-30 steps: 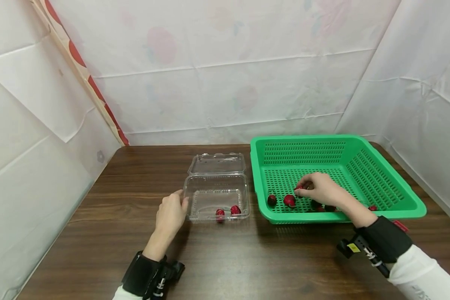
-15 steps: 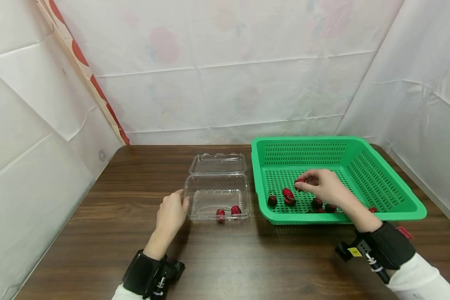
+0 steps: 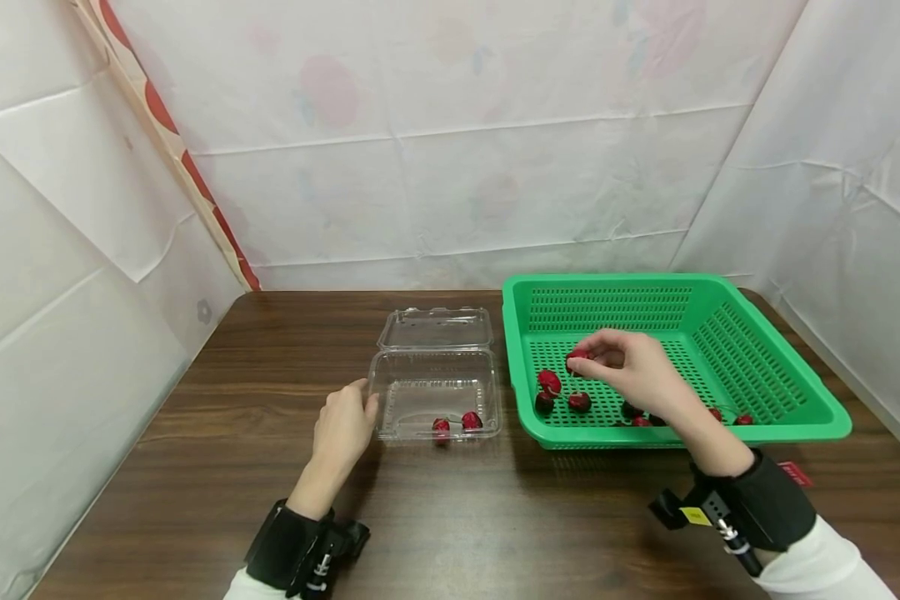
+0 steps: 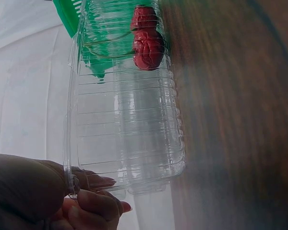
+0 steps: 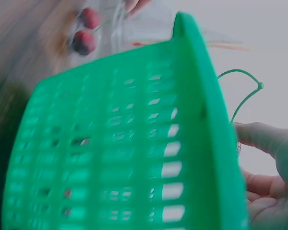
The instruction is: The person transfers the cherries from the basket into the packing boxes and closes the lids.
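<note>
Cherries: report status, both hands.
Right hand pinches a cherry above the green basket. Left hand grips the clear clamshell box, two cherries inside. Nothing between basket and box.

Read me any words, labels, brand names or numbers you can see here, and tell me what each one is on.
No text can be read in any view.
Yellow tag on the right wrist strap: any print is too small to tell.
Red tab on the same strap: too small to tell.
Green basket, clear clamshell box and white backdrop sheets: no lettering visible.
</note>
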Motion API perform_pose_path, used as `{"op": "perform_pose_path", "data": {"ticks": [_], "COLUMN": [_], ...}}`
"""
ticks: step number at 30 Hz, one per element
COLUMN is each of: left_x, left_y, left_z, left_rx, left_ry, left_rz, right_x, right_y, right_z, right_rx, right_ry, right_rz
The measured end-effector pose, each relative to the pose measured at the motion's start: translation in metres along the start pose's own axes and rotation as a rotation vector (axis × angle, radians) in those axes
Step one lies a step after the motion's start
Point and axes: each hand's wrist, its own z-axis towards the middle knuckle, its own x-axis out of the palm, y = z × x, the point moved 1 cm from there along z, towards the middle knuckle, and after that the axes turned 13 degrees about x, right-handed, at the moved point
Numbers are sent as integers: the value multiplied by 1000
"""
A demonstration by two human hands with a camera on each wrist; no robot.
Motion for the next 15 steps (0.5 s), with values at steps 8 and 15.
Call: {"op": "perform_pose_path", "data": {"ticks": [8,15], "left_x": [-1,-1], "left_y": [0,-1], "left_z": [0,0], "left_rx": [-6,2], "left_ry": [2,0], "left_rz": [10,7], "right_x": [13,29], "right_y": [26,47], "right_z": [-4,-5], "right_rx": [-53,-104], "right_ry": [15,12], "right_rz": [77,129]}}
